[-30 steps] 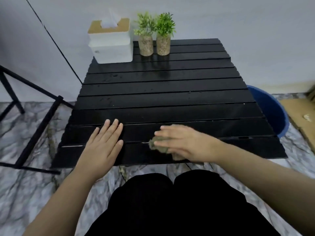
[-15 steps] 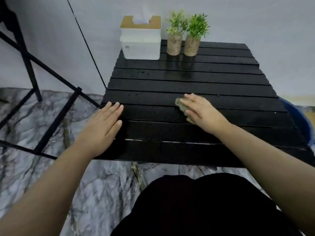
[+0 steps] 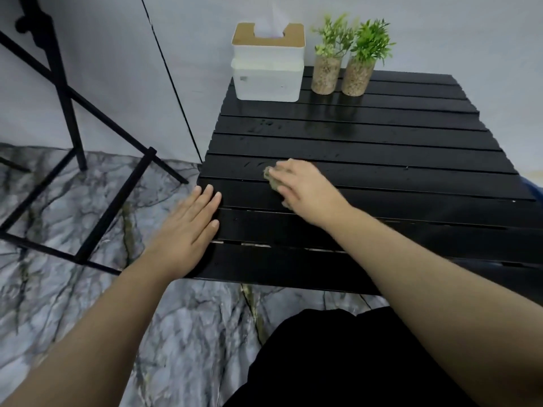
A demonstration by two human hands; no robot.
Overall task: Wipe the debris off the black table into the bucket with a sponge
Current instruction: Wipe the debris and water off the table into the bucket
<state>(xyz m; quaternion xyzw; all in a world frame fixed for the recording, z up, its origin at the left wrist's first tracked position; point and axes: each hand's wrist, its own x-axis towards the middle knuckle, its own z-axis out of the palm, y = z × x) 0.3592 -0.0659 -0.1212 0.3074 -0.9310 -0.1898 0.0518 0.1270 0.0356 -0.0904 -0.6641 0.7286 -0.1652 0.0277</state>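
Note:
The black slatted table (image 3: 382, 148) fills the right half of the view, wet and shiny. My right hand (image 3: 302, 186) grips a greenish sponge (image 3: 271, 179) and presses it on the slats near the table's left side. Only the sponge's left edge shows past my fingers. My left hand (image 3: 189, 227) lies flat with straight fingers on the table's near left corner. A sliver of the blue bucket (image 3: 536, 188) peeks out at the right edge of the view, beside the table. Small wet specks dot the slats beyond the sponge.
A white tissue box (image 3: 267, 71) with a tan lid and two small potted plants (image 3: 327, 58) (image 3: 363, 60) stand along the table's far edge by the wall. A black metal stand (image 3: 67, 107) rises on the marble floor at the left.
My right hand has carried the sponge away from the near edge, further up and left across the slats. The view has swung left, so the bucket is nearly out of sight. My left hand stays flat.

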